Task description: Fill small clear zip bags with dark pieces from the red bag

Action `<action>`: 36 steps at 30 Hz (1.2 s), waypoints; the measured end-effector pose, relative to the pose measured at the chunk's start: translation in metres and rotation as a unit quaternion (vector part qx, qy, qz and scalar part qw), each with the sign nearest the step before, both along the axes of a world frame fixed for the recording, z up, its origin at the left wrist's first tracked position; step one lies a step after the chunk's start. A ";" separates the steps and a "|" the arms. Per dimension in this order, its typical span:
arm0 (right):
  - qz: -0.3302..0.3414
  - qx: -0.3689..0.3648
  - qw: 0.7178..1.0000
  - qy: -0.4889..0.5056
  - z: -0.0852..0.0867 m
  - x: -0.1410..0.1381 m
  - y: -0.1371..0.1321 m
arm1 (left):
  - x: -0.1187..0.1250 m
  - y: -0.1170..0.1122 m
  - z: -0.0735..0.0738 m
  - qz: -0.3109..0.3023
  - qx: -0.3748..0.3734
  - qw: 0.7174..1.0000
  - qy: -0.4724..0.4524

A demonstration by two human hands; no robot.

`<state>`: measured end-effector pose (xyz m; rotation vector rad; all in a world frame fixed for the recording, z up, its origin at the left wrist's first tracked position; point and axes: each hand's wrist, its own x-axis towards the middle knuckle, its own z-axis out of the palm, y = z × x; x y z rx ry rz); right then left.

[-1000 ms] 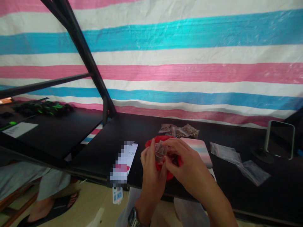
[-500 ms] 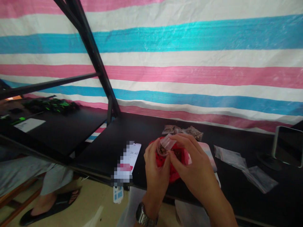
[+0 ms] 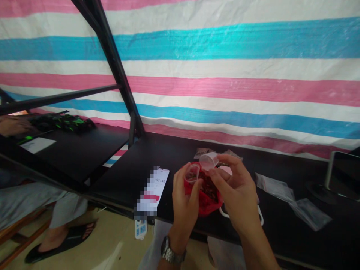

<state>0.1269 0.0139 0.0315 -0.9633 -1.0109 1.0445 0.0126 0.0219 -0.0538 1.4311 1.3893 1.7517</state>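
My left hand (image 3: 184, 200), with a metal watch on its wrist, is closed round a small clear plastic cup (image 3: 192, 173) that has brown bits in or behind it. Between thumb and fingers, my right hand (image 3: 234, 187) pinches a second small translucent cup (image 3: 208, 161), tilted and held slightly higher, to the right of the first. Both hands are over a red bag (image 3: 206, 213), which lies open with many small brown pieces (image 3: 209, 189) inside. I cannot tell whether the left cup touches the bag's rim.
Small filled plastic bags (image 3: 230, 154) lie behind the red bag. A phone (image 3: 156, 191) is on the left, flat zip bags (image 3: 281, 189) and a tablet-like screen (image 3: 344, 174) on the right. A black frame post (image 3: 120, 80) rises left. Another person's hand (image 3: 14, 125) is near green-black parts.
My right hand has drawn its cup up and to the right, away from the left cup. The brown pieces in the red bag show more now.
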 end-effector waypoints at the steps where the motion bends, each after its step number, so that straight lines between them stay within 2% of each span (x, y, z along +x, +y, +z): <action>1: -0.024 0.004 1.000 -0.013 0.000 0.004 0.001 | -0.002 -0.001 0.005 0.008 -0.004 1.000 -0.022; 3: -0.044 -0.010 0.997 -0.064 -0.002 0.016 0.005 | -0.011 -0.005 0.019 0.016 -0.017 0.998 -0.058; 4: -0.031 -0.027 0.994 -0.101 -0.005 0.021 0.008 | -0.018 -0.009 0.028 0.011 -0.030 0.997 -0.068; 5: -0.012 -0.044 0.988 -0.146 -0.009 0.027 0.011 | -0.025 -0.014 0.038 -0.006 -0.055 0.996 -0.069; 7: 0.021 -0.062 0.966 -0.251 -0.021 0.035 0.018 | -0.042 -0.026 0.055 -0.083 -0.139 0.986 -0.033; 9: 0.033 -0.055 0.931 -0.360 -0.034 0.039 0.023 | -0.057 -0.038 0.067 -0.178 -0.248 0.951 0.042; 11: 0.065 -0.050 0.903 -0.422 -0.043 0.040 0.025 | -0.069 -0.049 0.070 -0.271 -0.333 0.896 0.112; 14: 0.108 -0.030 0.898 -0.425 -0.044 0.041 0.021 | -0.075 -0.056 0.064 -0.357 -0.404 0.824 0.174; 16: 0.127 -0.016 0.900 -0.416 -0.038 0.042 0.015 | -0.074 -0.055 0.059 -0.383 -0.414 0.803 0.193; 18: 0.166 -0.025 0.887 -0.430 -0.032 0.041 0.011 | -0.072 -0.053 0.055 -0.394 -0.411 0.799 0.193; 20: 0.198 -0.051 0.859 -0.469 -0.031 0.038 0.011 | -0.070 -0.050 0.054 -0.397 -0.410 0.800 0.189; 22: 0.163 -0.068 0.842 -0.509 -0.033 0.034 0.014 | -0.070 -0.048 0.055 -0.395 -0.409 0.801 0.186; 25: 0.087 -0.057 0.854 -0.510 -0.036 0.030 0.018 | -0.071 -0.046 0.056 -0.392 -0.410 0.802 0.184; 27: 0.108 -0.039 0.861 -0.496 -0.035 0.030 0.018 | -0.072 -0.045 0.056 -0.389 -0.414 0.802 0.184; 30: 0.165 -0.032 0.841 -0.514 -0.036 0.029 0.017 | -0.073 -0.044 0.055 -0.377 -0.413 0.808 0.185; 32: 0.138 -0.035 0.837 -0.528 -0.038 0.027 0.020 | -0.074 -0.044 0.054 -0.369 -0.409 0.815 0.181; 36: 0.029 -0.047 0.855 -0.515 -0.042 0.029 0.027 | -0.074 -0.046 0.051 -0.363 -0.394 0.831 0.150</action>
